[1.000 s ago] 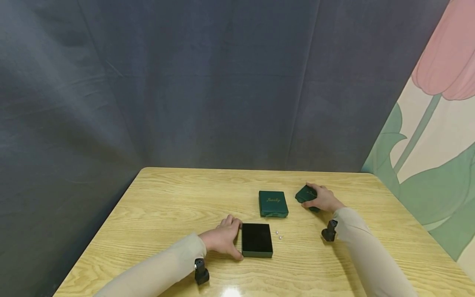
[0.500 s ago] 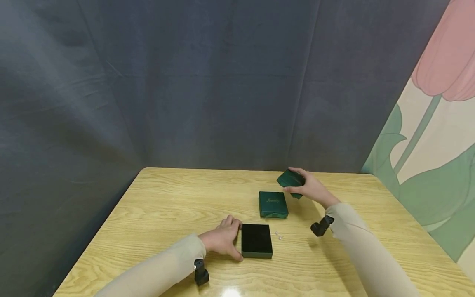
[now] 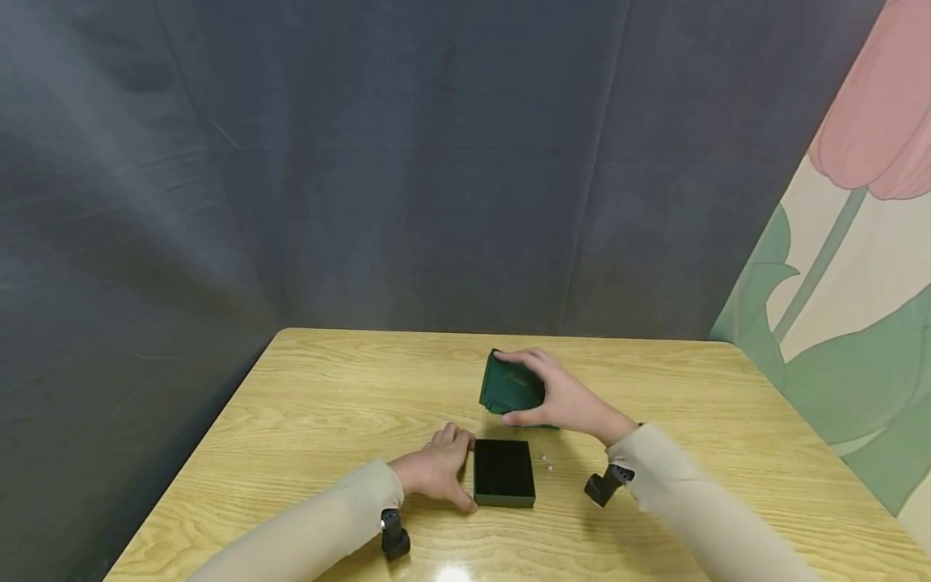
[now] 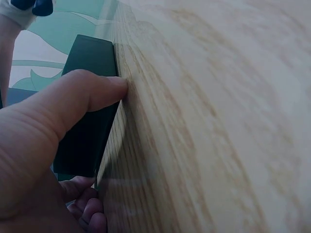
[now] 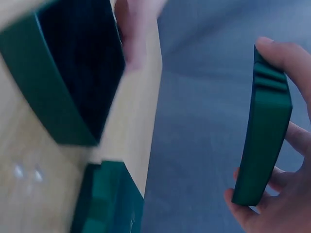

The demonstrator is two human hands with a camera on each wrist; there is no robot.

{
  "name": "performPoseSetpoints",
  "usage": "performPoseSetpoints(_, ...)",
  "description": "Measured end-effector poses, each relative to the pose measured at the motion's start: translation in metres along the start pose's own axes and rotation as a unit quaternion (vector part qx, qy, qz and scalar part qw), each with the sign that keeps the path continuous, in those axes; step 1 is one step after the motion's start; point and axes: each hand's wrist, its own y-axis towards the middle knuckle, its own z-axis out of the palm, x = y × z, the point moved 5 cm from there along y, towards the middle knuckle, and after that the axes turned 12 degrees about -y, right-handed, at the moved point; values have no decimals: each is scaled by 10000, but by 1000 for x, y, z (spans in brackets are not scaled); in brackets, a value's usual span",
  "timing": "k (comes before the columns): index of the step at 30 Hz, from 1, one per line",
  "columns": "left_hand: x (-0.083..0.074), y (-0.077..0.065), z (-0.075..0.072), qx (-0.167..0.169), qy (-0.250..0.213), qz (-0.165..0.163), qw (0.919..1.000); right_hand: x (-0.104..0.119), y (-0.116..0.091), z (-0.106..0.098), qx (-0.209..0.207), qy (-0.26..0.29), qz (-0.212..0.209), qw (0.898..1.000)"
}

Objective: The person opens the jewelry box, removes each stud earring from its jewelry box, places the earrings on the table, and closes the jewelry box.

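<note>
My left hand (image 3: pixel 436 469) is at the left side of an open green box (image 3: pixel 504 503) with a black inside, on the table. In the left wrist view, the thumb (image 4: pixel 77 99) lies along the box's near side and the other fingers bend at its far end. My right hand (image 3: pixel 570 396) grips a green jewelry box lid (image 3: pixel 509 384), tilted and raised off the table. Its narrow side, with ribbon folds, faces the right wrist camera, between thumb and fingers. A second green jewelry box (image 5: pixel 116 199) with a bow stands behind, mostly hidden in the head view.
Two small pearl-like earrings (image 3: pixel 547 463) lie just right of the open box. The wooden table (image 3: pixel 349 388) ends at a dark curtain (image 3: pixel 436 202) at the back. A flower mural (image 3: pixel 836 283) covers the right wall.
My right hand has lifted the green lid off the table at the right and carried it left, in front of the second box. The left hand and the open box have stayed put.
</note>
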Motion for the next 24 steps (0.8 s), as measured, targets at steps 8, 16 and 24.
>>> performPoseSetpoints(8, -1, 0, -1, 11, 18, -61, 10000, 17, -19, 25, 625, 251, -238, 9974)
performPoseSetpoints(16, -2, 1, -1, -25, -25, 18, 10000, 9, -37, 57, 1308, 42, -295, 9910)
performPoseSetpoints(24, -2, 1, 0, -15, 66, 6, 10000, 8, -42, 69, 1618, -145, -249, 9864)
